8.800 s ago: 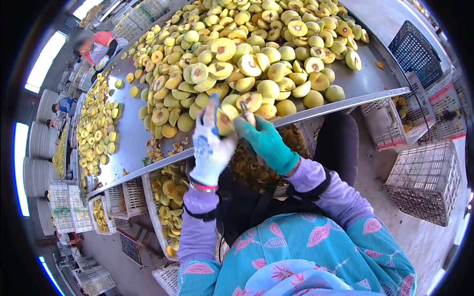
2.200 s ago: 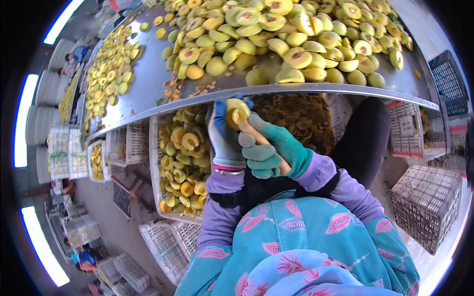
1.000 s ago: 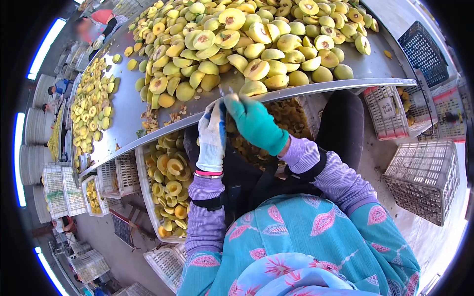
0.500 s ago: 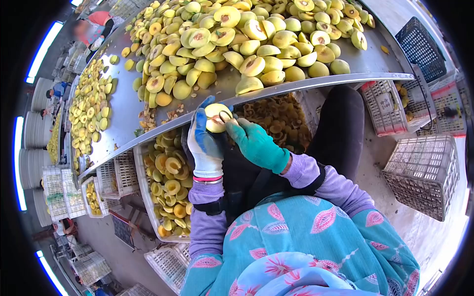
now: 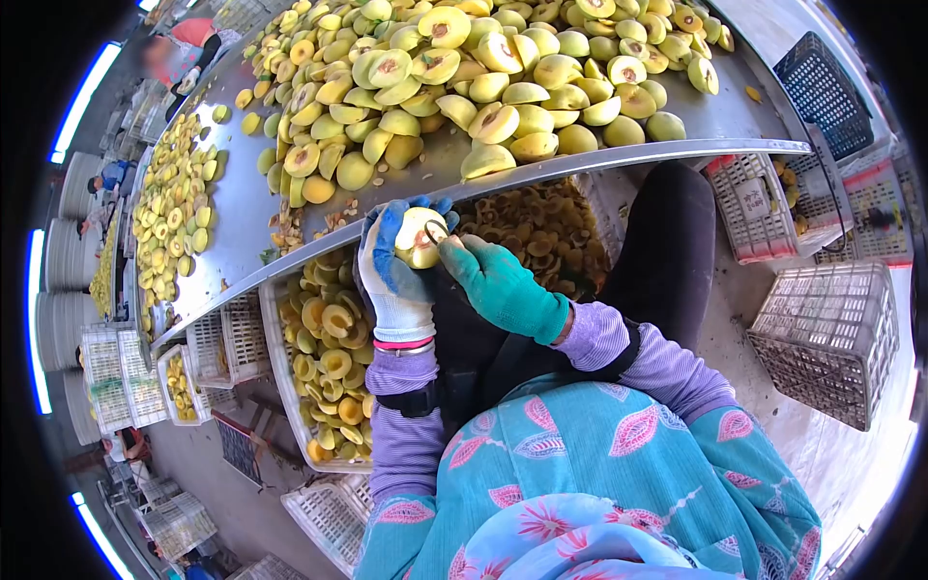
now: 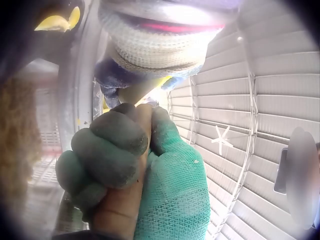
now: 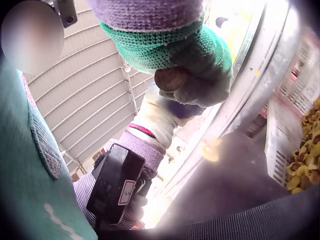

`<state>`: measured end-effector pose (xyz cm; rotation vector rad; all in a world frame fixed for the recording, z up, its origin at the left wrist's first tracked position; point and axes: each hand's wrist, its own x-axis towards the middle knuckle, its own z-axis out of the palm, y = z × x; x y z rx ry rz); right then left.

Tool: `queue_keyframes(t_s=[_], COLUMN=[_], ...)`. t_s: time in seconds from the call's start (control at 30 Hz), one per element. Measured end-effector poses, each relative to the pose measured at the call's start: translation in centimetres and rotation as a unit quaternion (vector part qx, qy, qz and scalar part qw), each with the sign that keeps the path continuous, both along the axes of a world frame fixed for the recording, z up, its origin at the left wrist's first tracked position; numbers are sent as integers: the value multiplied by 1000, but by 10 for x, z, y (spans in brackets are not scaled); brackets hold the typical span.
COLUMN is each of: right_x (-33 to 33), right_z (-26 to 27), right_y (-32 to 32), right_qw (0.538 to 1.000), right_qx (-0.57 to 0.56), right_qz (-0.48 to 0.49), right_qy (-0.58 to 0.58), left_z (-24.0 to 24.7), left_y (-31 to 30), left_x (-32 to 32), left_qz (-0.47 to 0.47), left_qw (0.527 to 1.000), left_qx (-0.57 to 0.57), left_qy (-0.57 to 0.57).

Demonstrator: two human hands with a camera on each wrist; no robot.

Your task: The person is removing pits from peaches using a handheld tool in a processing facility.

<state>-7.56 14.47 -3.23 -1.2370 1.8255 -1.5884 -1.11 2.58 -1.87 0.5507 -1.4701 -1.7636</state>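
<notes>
In the head view the left hand [image 5: 394, 280], in a white and blue glove, grips a halved yellow-green fruit [image 5: 416, 244], its cut face up. The right hand [image 5: 507, 290], in a green glove, holds a tool whose dark metal loop rests at the middle of that cut face. In the left wrist view the right hand's fingers curl round the tool's wooden handle [image 6: 120, 205]. The round handle end [image 7: 170, 79] shows below the green glove in the right wrist view. Both hands are just in front of the table's metal edge [image 5: 580, 162].
Halved fruit [image 5: 387, 97] lies heaped on the metal table. Below its edge stand a crate of hollowed halves [image 5: 333, 362] and a container of brownish pieces [image 5: 541, 232]. An upturned crate [image 5: 826, 338] and a dark basket [image 5: 822, 92] are at the right. Another person is at the upper left.
A second ago both hands were together at the table edge. The left hand has turned up, showing a fruit half, and moved slightly toward the body; the right hand's loop has come onto its face.
</notes>
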Motion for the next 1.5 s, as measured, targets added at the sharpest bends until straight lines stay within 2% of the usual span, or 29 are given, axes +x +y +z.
queue_keyframes(t_s=[0.07,0.17,0.27,0.37,0.43,0.47,0.5,0.53,0.57,0.6,0.63,0.67,0.73,0.8,0.83,0.87,0.9,0.97,1.0,1.07,1.13,1.17,1.2,1.27,1.3,1.37,1.4,1.43,1.5], right_x=[0,5,6,-7,9,17,21,14,6,0,-4,0,15,23,12,5,1,6,8,4,1,14,20,17,16,14,17,25,25], right_z=[4,33,55,-4,-9,1,12,23,30,32,29,18,-21,-21,10,27,24,-2,-16,18,55,-12,-26,-14,-8,7,8,-36,-44], right_y=[-1,0,2,-11,-20,-20,-13,-10,-5,-2,-3,-8,-23,-24,-11,-2,-2,-14,-18,-9,-1,-14,-17,-21,-17,-18,-18,-22,-26], right_qw=[1000,969,932,993,985,976,954,940,921,895,915,941,973,974,944,888,903,969,984,961,900,989,995,984,992,966,944,995,991], right_qx=[-17,102,157,9,-82,-126,6,31,55,78,88,32,-70,-37,36,108,90,-18,-69,87,216,-16,-28,-56,17,81,116,-10,29], right_qz=[0,0,-26,8,-60,-96,-70,-26,20,65,59,27,-37,-80,-11,58,70,-9,-49,-35,-2,-57,-81,-126,-56,-62,-65,-101,-104], right_qy=[18,-227,-326,-116,-138,-150,-293,-339,-386,-433,-390,-336,-218,-208,-329,-443,-415,-245,-154,-261,-378,-136,-57,110,-115,-239,-303,3,-79], left_z=[-3,3,8,6,6,3,0,-2,13,13,13,14,15,17,15,13,12,5,1,1,8,9,19,14,13,10,10,9,20], left_y=[-2,4,10,7,4,2,-1,-3,5,4,2,-1,-1,6,7,7,5,-1,-2,-1,5,2,5,-1,0,0,-2,-4,-2], left_x=[-1,-5,-14,-13,-13,-12,-13,-14,-16,-12,-10,-11,-9,-11,-11,-11,-11,-14,-15,-16,-15,-14,-18,-21,-20,-22,-24,-26,-29], left_qz=[3,1,10,-16,-33,-38,-42,-44,-32,-37,-44,-54,-51,-20,-24,-27,-34,-50,-59,-60,-55,-65,-46,-43,-43,-41,-47,-53,-49], left_qw=[1000,999,998,996,991,994,996,998,994,995,995,994,981,995,996,997,998,994,990,988,988,994,991,989,989,991,989,986,972], left_qx=[-2,28,20,40,104,73,44,12,73,80,85,89,187,101,83,64,41,96,125,143,141,80,97,113,114,113,97,81,59], left_qy=[4,27,65,78,77,67,59,54,73,54,34,17,14,-18,-21,-27,-32,-12,-1,8,7,-32,-78,-88,-80,-57,-97,-139,-221])
